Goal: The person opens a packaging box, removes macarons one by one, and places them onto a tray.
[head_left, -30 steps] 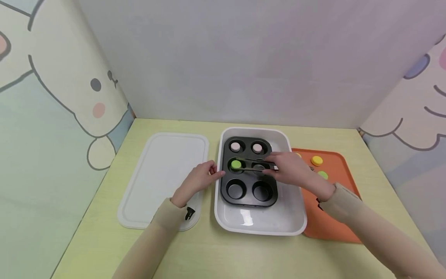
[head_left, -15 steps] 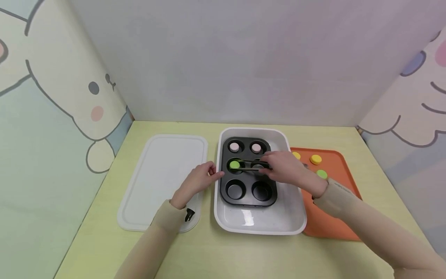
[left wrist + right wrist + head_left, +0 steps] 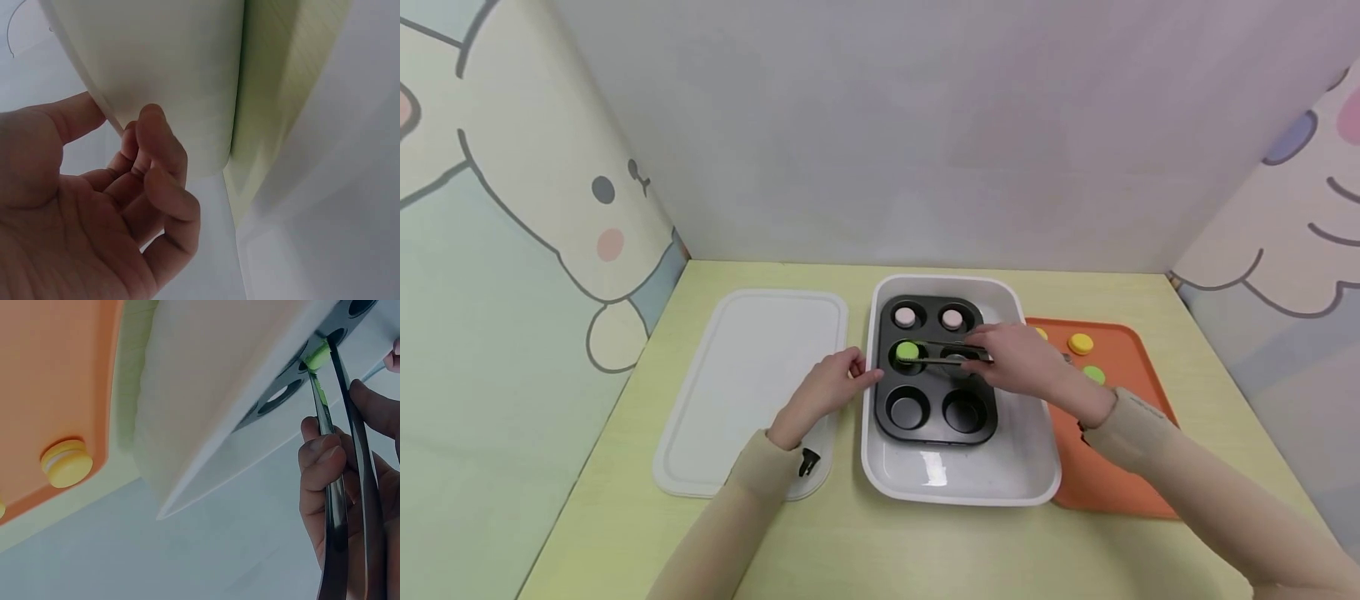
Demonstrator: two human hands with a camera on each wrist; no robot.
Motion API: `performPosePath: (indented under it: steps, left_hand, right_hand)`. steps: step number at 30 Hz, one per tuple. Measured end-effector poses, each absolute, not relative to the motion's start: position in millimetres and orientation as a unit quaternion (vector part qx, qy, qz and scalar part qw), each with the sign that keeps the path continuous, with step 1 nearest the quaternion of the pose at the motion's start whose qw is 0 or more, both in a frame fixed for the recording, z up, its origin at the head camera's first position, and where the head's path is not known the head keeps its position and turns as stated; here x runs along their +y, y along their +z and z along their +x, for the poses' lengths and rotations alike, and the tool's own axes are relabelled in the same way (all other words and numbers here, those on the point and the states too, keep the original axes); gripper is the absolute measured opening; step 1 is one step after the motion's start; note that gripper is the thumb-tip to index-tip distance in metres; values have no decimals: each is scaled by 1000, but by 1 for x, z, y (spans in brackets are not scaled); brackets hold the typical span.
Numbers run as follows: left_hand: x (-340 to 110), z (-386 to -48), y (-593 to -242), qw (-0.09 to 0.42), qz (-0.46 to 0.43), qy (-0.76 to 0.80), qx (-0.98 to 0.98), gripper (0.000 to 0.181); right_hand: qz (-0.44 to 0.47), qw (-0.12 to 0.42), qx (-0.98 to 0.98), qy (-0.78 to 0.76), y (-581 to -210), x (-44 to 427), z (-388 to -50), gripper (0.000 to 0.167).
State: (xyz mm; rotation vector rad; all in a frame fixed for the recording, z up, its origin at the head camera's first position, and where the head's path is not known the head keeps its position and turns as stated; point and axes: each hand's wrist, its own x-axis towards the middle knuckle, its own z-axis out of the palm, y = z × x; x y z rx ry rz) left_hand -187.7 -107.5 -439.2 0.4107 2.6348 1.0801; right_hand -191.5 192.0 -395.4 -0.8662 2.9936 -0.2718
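My right hand [image 3: 1018, 362] holds metal tongs [image 3: 951, 361] between thumb and fingers. In the right wrist view, the tongs [image 3: 335, 506] have their tips on either side of a green macaron [image 3: 319, 356]. That macaron [image 3: 907, 351] is at the middle-left cup of the dark muffin pan [image 3: 935, 408], which sits inside a white basin [image 3: 925, 492]. Pink macarons [image 3: 905, 317] [image 3: 952, 319] lie in the two far cups. With its thumb and curled fingers, my left hand [image 3: 829, 385] grips the basin's left rim, seen in the left wrist view beside the basin wall [image 3: 169, 69].
An orange tray [image 3: 1112, 467] stands right of the basin, bearing yellow macarons [image 3: 1081, 344] and a green one [image 3: 1093, 374]. Left of the basin lies a white lid or board [image 3: 752, 367], partly under my left arm. Walls rise behind and at both sides.
The green macaron has shifted slightly within its cup area, and my right hand with the tongs has moved a little left, then slightly back right. My left hand has stayed in place.
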Motion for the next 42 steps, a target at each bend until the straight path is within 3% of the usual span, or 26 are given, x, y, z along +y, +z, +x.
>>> performPosePath:
  steps: [9,20,28,35,42]
  left_hand:
    - [-107,-187,-438,128,144,370,909,29]
    - [-107,-188,-439,129,141,369,909,30]
    - [-108,-187,-437,130,142,372,908,29]
    - [-108,-188,-437,130,145,371,908,29]
    - [-108,-187,-439,131,143,374,907,29]
  right_hand:
    - [-264,-5,960,-96,-379,203,-188,29]
    - [-260,-37,959,-110,-364,228,-180,17]
    - [-240,-58,963,-106,-350,252,-167,27]
    - [-239,-106,961,-92,-343,274,-158,25]
    - [-208,-120,967,-92,-344,300,-145,29]
